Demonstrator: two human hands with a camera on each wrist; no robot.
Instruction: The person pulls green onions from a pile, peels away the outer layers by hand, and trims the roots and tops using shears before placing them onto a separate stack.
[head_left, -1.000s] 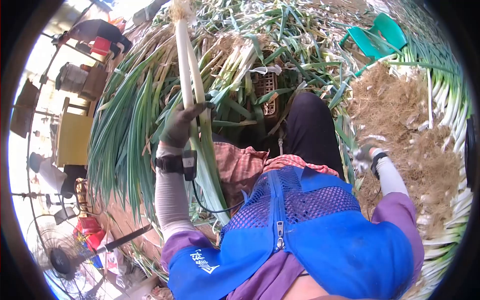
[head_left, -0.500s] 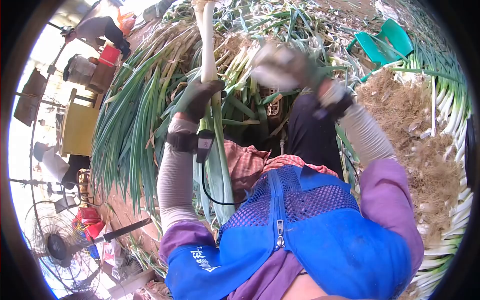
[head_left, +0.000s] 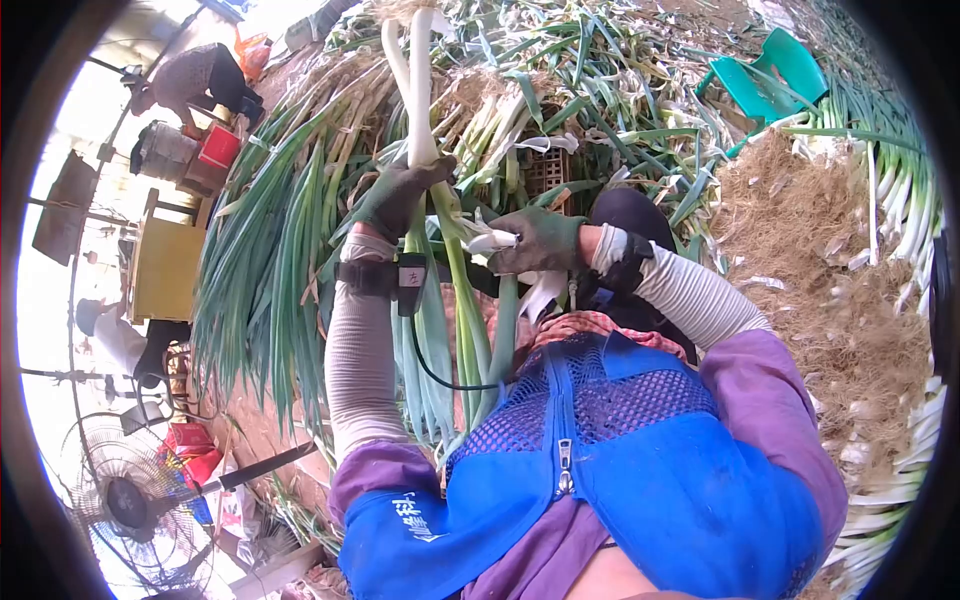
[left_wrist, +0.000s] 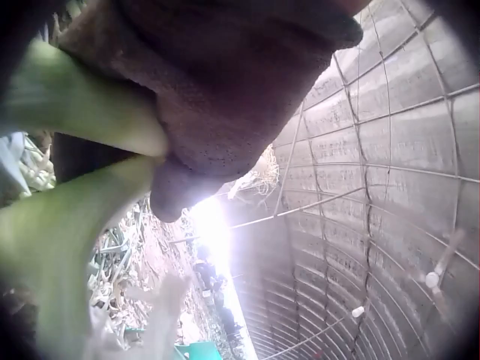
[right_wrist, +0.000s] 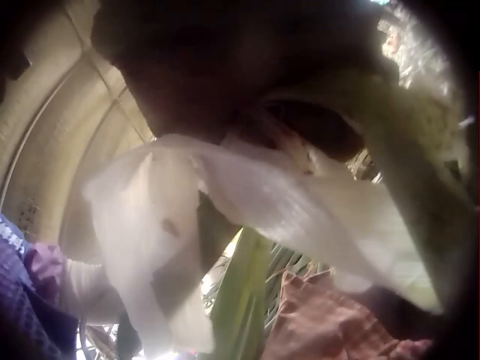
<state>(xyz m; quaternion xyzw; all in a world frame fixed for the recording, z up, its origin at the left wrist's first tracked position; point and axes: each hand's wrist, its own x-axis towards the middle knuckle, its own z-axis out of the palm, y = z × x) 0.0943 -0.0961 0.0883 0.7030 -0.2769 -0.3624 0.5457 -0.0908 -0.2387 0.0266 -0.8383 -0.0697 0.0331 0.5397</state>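
Observation:
My gloved left hand [head_left: 403, 195] grips two leeks [head_left: 422, 110] at the top of their white shafts. Their roots point away from my body, and the green leaves [head_left: 475, 310] hang down in front of my vest. In the left wrist view the glove [left_wrist: 217, 97] curls round the fork of the green leaves [left_wrist: 75, 105]. Close to its right, my gloved right hand [head_left: 545, 240] pinches a pale strip of outer leaf [head_left: 493, 242]. In the right wrist view this limp, whitish leaf layer [right_wrist: 277, 195] droops below the dark glove [right_wrist: 240, 60].
A heap of leeks [head_left: 270, 250] lies on the left, with loose trimmings beyond. A plastic crate [head_left: 548, 165] stands ahead. At right are a green plastic stool [head_left: 770, 85], a pile of roots [head_left: 800, 220] and rows of leeks [head_left: 905, 210]. A fan [head_left: 130, 505] stands at lower left.
My right hand has swung from the root pile at right, up across the front, and down beside the left hand, where it now pinches pale leaf. The left hand keeps its grip and has shifted slightly right.

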